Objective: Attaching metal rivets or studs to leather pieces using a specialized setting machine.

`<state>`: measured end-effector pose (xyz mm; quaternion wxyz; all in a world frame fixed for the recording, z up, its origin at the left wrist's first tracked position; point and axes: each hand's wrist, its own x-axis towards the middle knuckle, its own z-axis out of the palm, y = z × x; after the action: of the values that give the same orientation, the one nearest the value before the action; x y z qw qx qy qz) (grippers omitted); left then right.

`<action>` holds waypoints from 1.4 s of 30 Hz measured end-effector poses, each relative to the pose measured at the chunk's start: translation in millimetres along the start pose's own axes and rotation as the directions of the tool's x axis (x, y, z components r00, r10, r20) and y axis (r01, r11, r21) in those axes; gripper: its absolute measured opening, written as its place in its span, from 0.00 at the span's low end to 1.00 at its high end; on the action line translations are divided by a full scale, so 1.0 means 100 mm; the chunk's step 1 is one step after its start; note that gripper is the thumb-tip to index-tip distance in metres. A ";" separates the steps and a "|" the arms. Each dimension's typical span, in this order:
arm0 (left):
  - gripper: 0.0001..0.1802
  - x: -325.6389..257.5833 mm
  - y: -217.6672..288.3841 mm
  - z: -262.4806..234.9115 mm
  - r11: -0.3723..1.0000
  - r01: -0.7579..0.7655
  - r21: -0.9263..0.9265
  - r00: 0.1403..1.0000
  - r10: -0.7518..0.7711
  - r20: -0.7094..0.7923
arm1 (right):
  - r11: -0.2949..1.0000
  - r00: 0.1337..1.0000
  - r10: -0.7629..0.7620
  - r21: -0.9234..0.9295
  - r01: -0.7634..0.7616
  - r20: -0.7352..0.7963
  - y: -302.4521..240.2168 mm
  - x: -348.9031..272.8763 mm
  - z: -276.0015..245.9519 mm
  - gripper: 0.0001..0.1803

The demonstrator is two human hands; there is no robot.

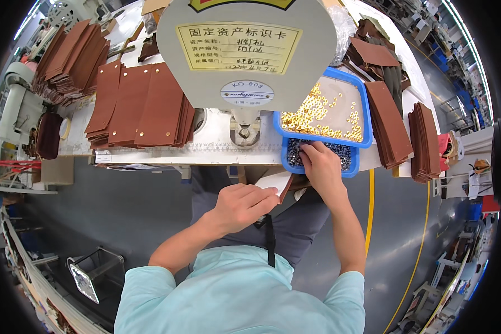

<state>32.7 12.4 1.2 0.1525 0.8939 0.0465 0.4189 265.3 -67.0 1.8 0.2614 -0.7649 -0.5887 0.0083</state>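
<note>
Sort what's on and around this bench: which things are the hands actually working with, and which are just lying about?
In use:
- left hand holding a brown-and-white flat piece
- right hand reaching into the lower blue tray of dark small parts
- press machine straight ahead

Lying about:
- upper blue tray of gold rivets
- brown leather stacks, left
- brown leather stacks, right

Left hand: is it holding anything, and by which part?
Yes. The left hand grips a flat leather piece by its near end, pale side up.

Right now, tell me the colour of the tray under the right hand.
Blue tray, head view.
</note>
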 end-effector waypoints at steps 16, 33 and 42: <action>0.09 -0.02 0.01 -0.08 0.986 -0.147 -0.080 0.986 0.140 -0.093 | 0.500 0.823 0.058 0.697 -0.513 0.565 -0.33 -0.26 -0.42 0.06; 0.12 0.04 0.05 -0.06 0.963 -0.222 -0.154 0.973 0.208 -0.103 | 0.029 0.503 -0.127 0.510 -0.860 0.855 -0.31 -0.36 -0.35 0.03; 0.10 0.02 0.02 -0.06 0.973 -0.170 -0.159 0.983 0.155 -0.100 | 0.189 0.594 -0.007 0.584 -0.789 0.805 -0.48 -0.38 -0.48 0.04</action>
<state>29.3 11.8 6.8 0.1898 0.8597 -0.0553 0.4710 226.3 -111.7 51.3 0.4072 -0.5414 -0.2738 0.6828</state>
